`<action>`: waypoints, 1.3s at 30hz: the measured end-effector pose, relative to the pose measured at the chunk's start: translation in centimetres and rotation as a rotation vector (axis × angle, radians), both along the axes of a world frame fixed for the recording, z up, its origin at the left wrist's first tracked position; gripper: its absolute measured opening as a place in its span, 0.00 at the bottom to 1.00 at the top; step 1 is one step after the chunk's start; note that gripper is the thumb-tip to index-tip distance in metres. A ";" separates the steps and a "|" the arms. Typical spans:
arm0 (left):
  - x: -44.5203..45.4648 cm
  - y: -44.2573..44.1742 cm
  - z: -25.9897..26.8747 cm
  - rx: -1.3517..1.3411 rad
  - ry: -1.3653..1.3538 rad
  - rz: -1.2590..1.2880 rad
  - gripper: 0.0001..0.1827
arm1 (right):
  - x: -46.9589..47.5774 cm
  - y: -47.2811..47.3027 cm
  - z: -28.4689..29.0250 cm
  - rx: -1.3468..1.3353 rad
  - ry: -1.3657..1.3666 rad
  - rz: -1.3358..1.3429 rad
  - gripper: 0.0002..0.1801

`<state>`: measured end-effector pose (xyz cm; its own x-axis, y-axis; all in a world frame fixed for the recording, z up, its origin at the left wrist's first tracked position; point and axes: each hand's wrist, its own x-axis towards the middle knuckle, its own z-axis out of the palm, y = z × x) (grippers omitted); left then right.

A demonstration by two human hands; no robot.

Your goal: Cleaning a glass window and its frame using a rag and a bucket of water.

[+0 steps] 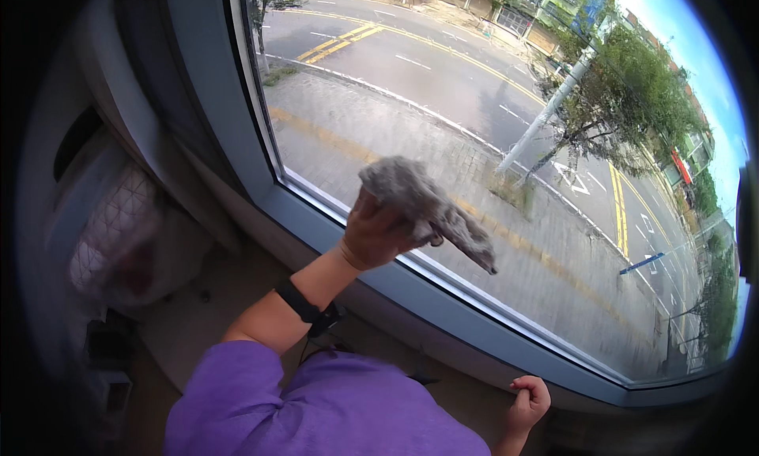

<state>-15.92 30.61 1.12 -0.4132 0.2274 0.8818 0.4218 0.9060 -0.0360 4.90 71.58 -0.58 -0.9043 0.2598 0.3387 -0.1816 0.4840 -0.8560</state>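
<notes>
My left hand (379,234) is raised to the window and gripping a crumpled grey cloth (403,186). One end of the cloth trails off to the lower right, in front of the window glass (367,118). Whether the cloth presses against the pane cannot be made out. A black band with a small device (299,302) is strapped around my left forearm. Lower down on the right, my right hand (531,399) is beside the bottom rail of the window frame (474,314), its fingers curled in with nothing visible inside.
A pale curtain (127,82) hangs left of the window's side frame (207,82). Behind it at left is a whitish bag-like bundle (112,236), partly blurred. Through the glass appear a paved sidewalk, a road, a pole (551,100) and trees.
</notes>
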 end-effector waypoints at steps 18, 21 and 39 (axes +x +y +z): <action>4.8 -1.2 -10.9 0.463 -0.383 0.177 0.14 | 0.5 -4.2 3.4 0.168 -0.070 0.192 0.13; 8.4 -1.2 -7.0 0.874 -0.686 -0.104 0.13 | 0.2 -4.3 3.7 0.150 -0.028 0.326 0.13; 4.5 -25.6 -1.8 0.484 -0.068 0.364 0.23 | -0.4 -11.1 1.3 -0.215 -0.306 0.552 0.10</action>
